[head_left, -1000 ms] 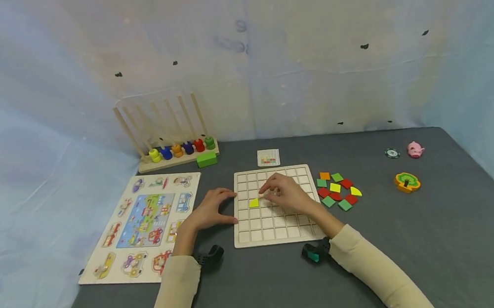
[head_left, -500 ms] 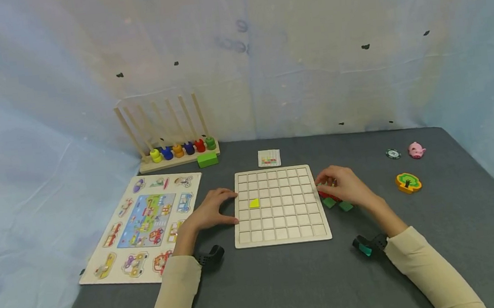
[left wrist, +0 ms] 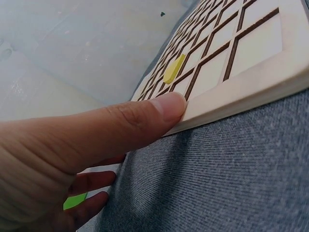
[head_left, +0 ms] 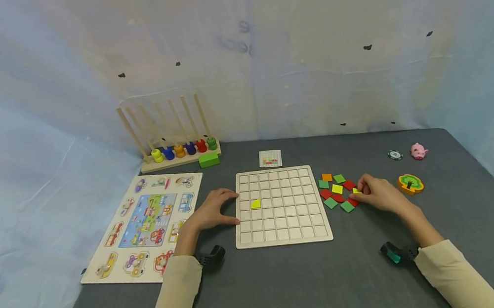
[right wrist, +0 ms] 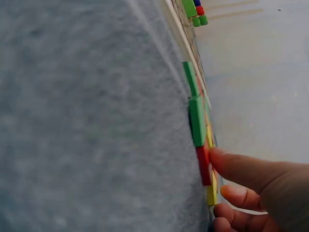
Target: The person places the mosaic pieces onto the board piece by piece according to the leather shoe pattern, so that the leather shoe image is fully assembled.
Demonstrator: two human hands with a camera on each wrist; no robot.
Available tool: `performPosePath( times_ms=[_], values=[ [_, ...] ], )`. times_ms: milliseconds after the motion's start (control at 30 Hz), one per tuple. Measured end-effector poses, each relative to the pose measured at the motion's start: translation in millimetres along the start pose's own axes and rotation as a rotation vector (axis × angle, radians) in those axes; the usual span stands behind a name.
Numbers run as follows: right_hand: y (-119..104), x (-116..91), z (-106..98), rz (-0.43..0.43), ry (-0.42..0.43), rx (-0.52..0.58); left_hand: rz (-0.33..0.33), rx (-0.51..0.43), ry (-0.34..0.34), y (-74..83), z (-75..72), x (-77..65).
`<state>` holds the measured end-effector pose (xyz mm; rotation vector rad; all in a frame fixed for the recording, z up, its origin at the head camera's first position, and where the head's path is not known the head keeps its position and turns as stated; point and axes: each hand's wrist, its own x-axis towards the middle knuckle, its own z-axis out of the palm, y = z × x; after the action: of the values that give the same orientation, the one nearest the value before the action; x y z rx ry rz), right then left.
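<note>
My left hand (head_left: 211, 210) rests at the left edge of a pale wooden grid board (head_left: 277, 239). Its thumb and index finger are spread apart and touch that edge. The left wrist view shows the thumb tip against the board's rim. One yellow tile (head_left: 256, 203) sits in a cell of the grid. To the right of the board, my right hand (head_left: 381, 193) has its thumb and index finger on either side of a yellow tile with a curved edge (head_left: 356, 191), which is partly hidden. A red tile (right wrist: 204, 164) and a green tile (right wrist: 197, 121) lie beside the thumb.
Several loose tiles lie around an orange tile (head_left: 327, 177). A small pattern card (head_left: 270, 158) is behind the board. A picture puzzle (head_left: 146, 223) and a peg stand (head_left: 176, 162) with a green block (head_left: 209, 160) are left. Right are a chip (head_left: 395, 154), pig (head_left: 418, 151) and tree piece (head_left: 410, 184).
My right hand has moved right from over the board, past the near tiles, to the curved yellow tile at the pile's right side. The left hand has stayed at the board's edge.
</note>
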<state>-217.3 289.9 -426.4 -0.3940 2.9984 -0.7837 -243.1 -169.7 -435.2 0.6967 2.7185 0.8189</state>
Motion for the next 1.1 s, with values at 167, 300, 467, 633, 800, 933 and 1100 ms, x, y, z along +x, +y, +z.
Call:
performPosePath(
  times_ms=[167, 300, 467, 633, 800, 933, 1100],
  values=[
    [2.9, -0.5, 3.8, 0.001, 0.015, 0.002, -0.001, 0.0, -0.002, 0.5, -0.3, -0.5],
    [2.8, -2.9, 4.7, 0.002, 0.046, 0.006, -0.004, -0.008, -0.008, 1.5, -0.6, -0.9],
    [2.7, -4.2, 4.3, -0.009, 0.048, -0.012, -0.007, -0.007, -0.008, 1.2, 0.0, -1.2],
    [1.8, -3.5, 2.8, -0.029, 0.08, -0.006, 0.006, -0.004, -0.005, 0.3, 1.0, -1.4],
    [-10.5, 2.7, 6.1, -0.065, 0.135, 0.059, 0.012, 0.004, 0.004, -1.6, 0.4, -1.3],
    [-31.8, 11.7, 13.7, -0.096, 0.145, 0.119, 0.016, 0.008, 0.001, -2.6, 0.2, -0.4],
    [-60.2, 23.5, 28.1, -0.172, 0.097, 0.203, 0.012, 0.004, 0.001, -2.2, 0.6, 0.1]
  ],
)
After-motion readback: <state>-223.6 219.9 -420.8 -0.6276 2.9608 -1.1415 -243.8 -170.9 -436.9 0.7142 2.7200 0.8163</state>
